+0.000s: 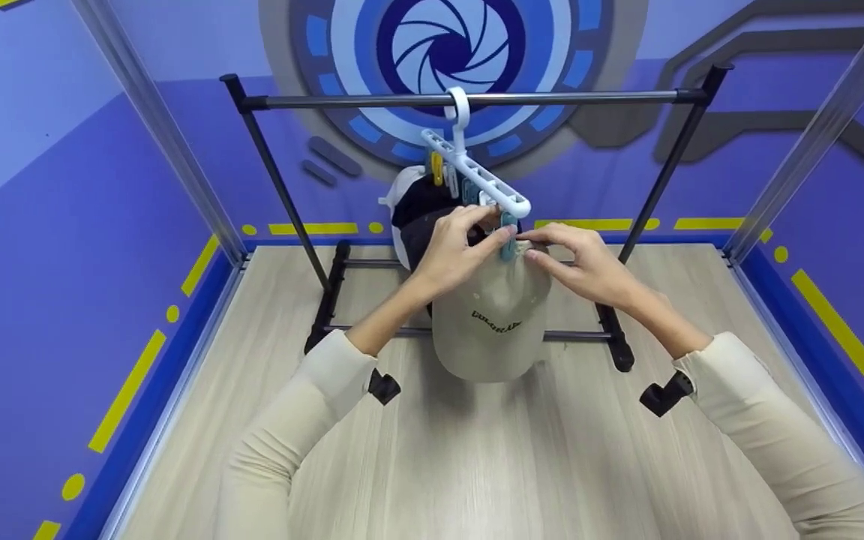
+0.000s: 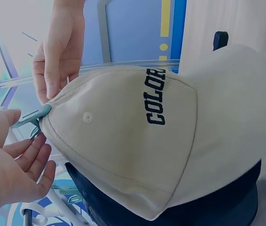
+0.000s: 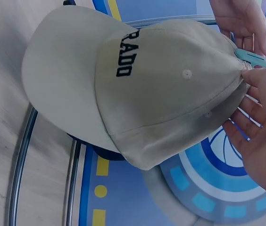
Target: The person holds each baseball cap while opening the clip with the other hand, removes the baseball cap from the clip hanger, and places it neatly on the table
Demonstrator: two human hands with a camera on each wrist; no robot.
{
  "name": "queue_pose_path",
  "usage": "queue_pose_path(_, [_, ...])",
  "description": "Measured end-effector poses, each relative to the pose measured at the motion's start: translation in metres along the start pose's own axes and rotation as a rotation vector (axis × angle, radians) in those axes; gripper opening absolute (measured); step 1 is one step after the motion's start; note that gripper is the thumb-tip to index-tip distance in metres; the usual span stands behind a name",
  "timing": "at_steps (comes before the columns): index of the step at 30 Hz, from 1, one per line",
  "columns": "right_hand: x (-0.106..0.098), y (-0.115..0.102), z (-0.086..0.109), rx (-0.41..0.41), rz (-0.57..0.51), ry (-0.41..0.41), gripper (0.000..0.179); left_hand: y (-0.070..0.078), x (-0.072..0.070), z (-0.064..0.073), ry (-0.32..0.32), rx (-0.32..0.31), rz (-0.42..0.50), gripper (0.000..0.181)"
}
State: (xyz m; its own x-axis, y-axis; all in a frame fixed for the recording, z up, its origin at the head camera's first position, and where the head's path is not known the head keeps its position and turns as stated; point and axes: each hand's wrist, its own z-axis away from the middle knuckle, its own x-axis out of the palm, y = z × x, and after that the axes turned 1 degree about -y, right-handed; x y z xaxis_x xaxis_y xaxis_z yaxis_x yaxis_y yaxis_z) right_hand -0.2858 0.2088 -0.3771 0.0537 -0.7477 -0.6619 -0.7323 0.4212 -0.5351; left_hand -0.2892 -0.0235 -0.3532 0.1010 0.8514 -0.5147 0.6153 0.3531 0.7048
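Note:
A beige baseball cap [image 1: 493, 319] with dark lettering hangs by its crown, brim downward, from a teal clip [image 1: 508, 238] at the near end of a white hanger [image 1: 483, 174]. My left hand [image 1: 453, 251] pinches this clip between thumb and fingers. On the other side, my right hand [image 1: 589, 266] grips the crown of the cap just beside the clip; its thumb [image 3: 260, 77] lies on the fabric in the right wrist view. Behind the beige cap hang a dark cap [image 2: 222, 207] and a white-and-black cap [image 1: 404, 187], both partly hidden.
The hanger's hook [image 1: 459, 101] sits over the top bar [image 1: 582, 98] of a black metal rack. More clips, among them a yellow one [image 1: 437, 169], line the hanger. Below is a light wood-grain surface [image 1: 477, 465], with patterned blue-purple panels [image 1: 64, 247] around it.

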Motion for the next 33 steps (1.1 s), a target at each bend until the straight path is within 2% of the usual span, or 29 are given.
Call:
queue_pose_path(8, [0.001, -0.006, -0.005, -0.024, -0.057, 0.001, 0.013, 0.001, -0.002, 0.0, -0.004, -0.089, 0.094, 0.027])
queue_pose_path(15, [-0.002, -0.012, -0.007, 0.049, -0.066, 0.0, 0.009, 0.001, 0.0, -0.002, 0.024, -0.057, 0.075, 0.023])
queue_pose_path(20, [0.0, -0.015, -0.006, 0.101, -0.058, -0.008, 0.01, 0.001, 0.001, -0.001, 0.08, -0.066, 0.083, 0.022])
queue_pose_path(27, [0.002, -0.015, -0.003, 0.065, -0.067, 0.004, 0.004, 0.003, 0.001, -0.002, 0.125, -0.059, 0.159, 0.024])
queue_pose_path(33, [0.007, -0.016, 0.004, 0.021, -0.027, -0.037, 0.006, 0.004, 0.002, -0.002, 0.129, -0.067, 0.162, 0.024])
